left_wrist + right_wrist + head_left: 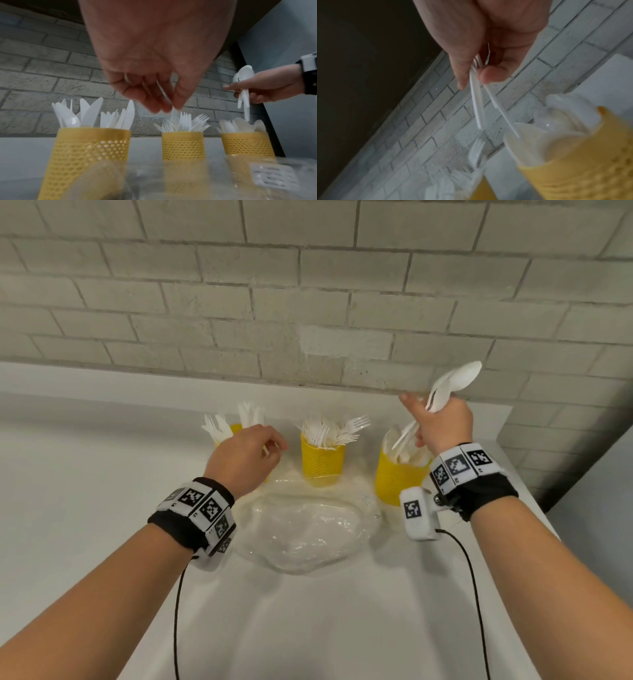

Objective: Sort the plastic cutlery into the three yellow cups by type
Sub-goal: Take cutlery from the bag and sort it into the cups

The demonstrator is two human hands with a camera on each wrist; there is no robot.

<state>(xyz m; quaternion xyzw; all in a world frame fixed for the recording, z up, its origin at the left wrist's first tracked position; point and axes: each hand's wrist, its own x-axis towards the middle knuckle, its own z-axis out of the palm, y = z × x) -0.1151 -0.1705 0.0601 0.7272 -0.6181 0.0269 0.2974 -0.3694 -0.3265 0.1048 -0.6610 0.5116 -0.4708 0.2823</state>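
Three yellow mesh cups stand in a row by the wall. The left cup [236, 428] [85, 148] holds knives, the middle cup [322, 460] [182, 146] forks, and the right cup [397, 477] [247, 144] [573, 169] spoons. My right hand [442, 422] [257, 88] [479, 75] grips a bundle of white spoons [452, 385] [243, 75] [477, 105], bowls up, with the handles hanging just above the right cup. My left hand [277, 448] [163, 105] hovers between the left and middle cups. It pinches a thin white cutlery piece [165, 93] whose type I cannot tell.
A crumpled clear plastic bag [308, 529] [188, 182] lies on the white table [102, 474] in front of the cups. A grey brick wall [308, 302] rises right behind them. The table's right edge runs close to the right cup. Black cables hang from both wristbands.
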